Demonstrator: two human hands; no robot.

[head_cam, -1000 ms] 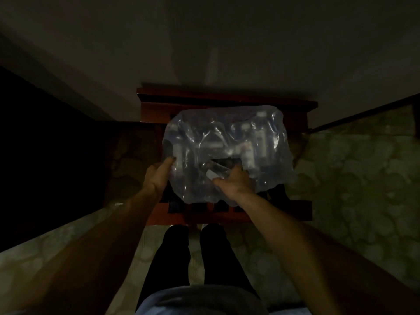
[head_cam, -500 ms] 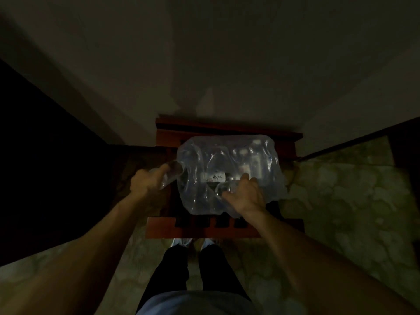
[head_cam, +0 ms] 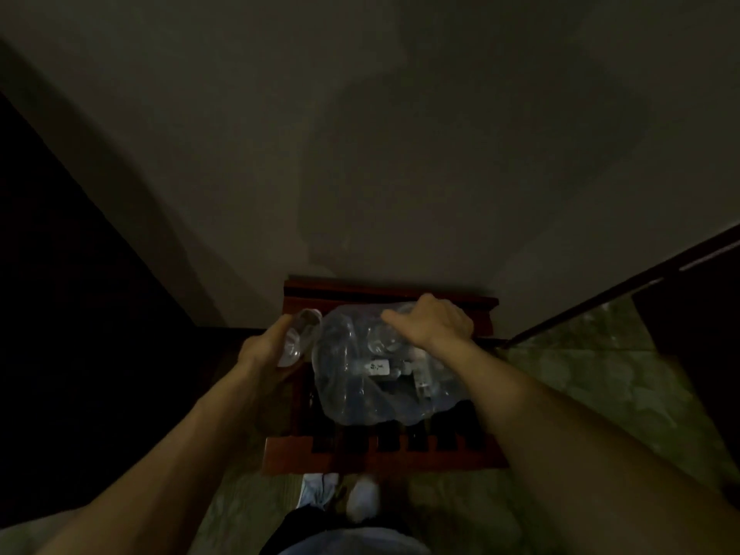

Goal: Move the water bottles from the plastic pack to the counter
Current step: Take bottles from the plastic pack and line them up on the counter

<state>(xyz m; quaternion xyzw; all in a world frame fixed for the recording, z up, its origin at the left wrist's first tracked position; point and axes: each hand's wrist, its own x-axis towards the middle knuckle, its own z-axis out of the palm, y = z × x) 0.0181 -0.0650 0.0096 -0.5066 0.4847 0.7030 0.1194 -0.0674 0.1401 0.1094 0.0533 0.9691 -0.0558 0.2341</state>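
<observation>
Got one bottle (head_cam: 298, 338) gripped in my left hand (head_cam: 262, 348), just left of the pack (head_cam: 360, 394) on the stool (head_cam: 384, 454), while my right hand (head_cam: 434, 324) clutches the wrap's far edge, other bottles right underneath.

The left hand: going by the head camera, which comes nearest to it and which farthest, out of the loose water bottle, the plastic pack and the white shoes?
From the left hand:
1. Water bottle, in its grip, left of the pack.
2. Plastic pack, just to the hand's right on the red wooden stand.
3. White shoes, on the floor below the stand, farthest.
</observation>
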